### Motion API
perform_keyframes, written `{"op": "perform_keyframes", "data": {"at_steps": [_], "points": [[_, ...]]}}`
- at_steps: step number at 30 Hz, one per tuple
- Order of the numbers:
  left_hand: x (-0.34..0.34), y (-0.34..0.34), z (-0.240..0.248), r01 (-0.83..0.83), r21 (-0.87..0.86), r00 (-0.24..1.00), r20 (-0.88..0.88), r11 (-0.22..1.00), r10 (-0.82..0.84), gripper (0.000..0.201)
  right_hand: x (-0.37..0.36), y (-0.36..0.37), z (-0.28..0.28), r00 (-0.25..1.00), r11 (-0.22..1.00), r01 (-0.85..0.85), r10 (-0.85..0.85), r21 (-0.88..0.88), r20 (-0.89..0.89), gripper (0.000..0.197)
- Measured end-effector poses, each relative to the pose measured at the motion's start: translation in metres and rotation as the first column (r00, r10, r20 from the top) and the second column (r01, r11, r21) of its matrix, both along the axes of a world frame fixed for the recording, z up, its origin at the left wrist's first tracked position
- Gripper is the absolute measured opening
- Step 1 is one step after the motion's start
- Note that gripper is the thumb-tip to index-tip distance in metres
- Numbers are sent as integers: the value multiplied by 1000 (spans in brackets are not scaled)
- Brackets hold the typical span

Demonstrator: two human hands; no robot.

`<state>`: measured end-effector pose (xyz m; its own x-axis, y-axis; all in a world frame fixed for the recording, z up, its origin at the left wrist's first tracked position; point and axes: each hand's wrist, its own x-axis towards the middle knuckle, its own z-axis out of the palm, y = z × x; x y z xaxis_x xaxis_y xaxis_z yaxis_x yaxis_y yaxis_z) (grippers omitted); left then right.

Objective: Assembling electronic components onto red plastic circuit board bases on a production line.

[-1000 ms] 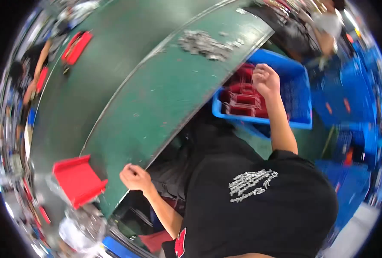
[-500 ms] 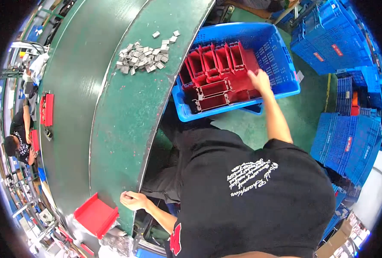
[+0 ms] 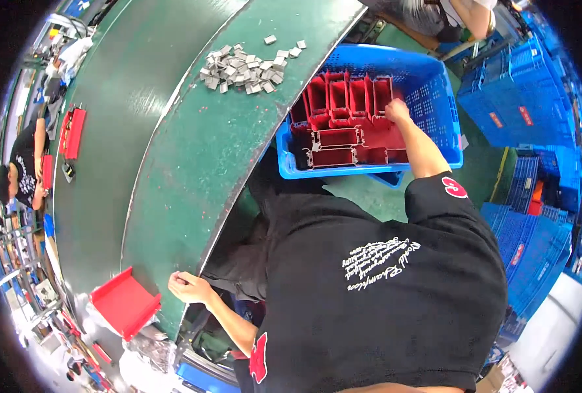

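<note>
I can't tell if the left hand (image 3: 190, 288) or right hand (image 3: 397, 110) grips anything, but red pieces (image 3: 377, 134) beside the right one could scrape it if it slips.

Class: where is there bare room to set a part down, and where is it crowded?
Widest: the middle of the green tabletop, only specked, between the grey metal pieces and the left hand. The darker strip beside it is free, bordered by the red channel. Crowded: the blue crate, packed with red profiles beside the right hand.
</note>
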<state>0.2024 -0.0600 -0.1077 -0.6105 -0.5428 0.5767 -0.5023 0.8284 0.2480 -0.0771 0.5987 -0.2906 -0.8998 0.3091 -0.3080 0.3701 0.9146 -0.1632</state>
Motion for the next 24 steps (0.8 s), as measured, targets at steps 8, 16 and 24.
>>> {"op": "perform_keyframes", "data": {"at_steps": [8,16,24], "points": [[-1,3,2,108,-41,992,-62,993,-111,14,76,37,143,844,939,265,-336,-218,-418,41],[-30,46,39,229,194,954,-238,954,-181,19,157,-58,309,497,544,-222,-651,-809,-574,33],[-97,126,99,418,803,829,-528,-424,-183,45,110,-290,329,873,-11,-455,-202,-890,-444,22]]}}
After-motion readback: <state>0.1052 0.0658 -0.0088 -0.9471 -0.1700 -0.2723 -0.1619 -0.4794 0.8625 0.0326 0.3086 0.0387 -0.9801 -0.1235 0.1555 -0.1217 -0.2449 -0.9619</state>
